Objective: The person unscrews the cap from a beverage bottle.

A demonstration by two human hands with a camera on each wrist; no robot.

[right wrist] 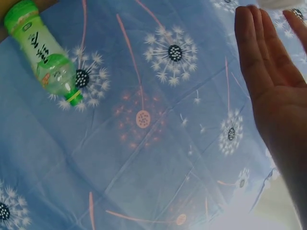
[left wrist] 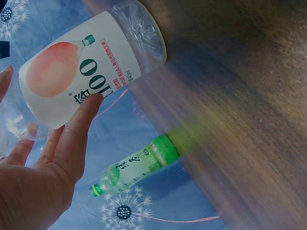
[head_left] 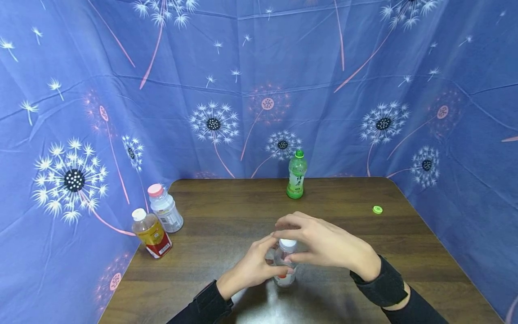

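Note:
A clear plastic bottle (head_left: pixel 285 280) with a white cap (head_left: pixel 288 244) stands upright on the table between the hands. Its white label (left wrist: pixel 79 72), seen in the left wrist view, carries a peach-coloured balloon picture. My left hand (head_left: pixel 254 265) holds the bottle around its side, one fingertip lying on the label. Over the top is my right hand (head_left: pixel 323 240), its fingers and thumb spread around the cap. In the right wrist view those fingers are fairly straight, with their tips right at the cap's edge.
A green tea bottle (head_left: pixel 297 177) stands at the table's back edge. A small green cap (head_left: pixel 377 209) lies to the right. On the left are a pink-capped bottle (head_left: pixel 167 211) and a white-capped bottle (head_left: pixel 153 236) with a yellow-red label. Blue dandelion cloth (head_left: pixel 251 58) hangs around the table.

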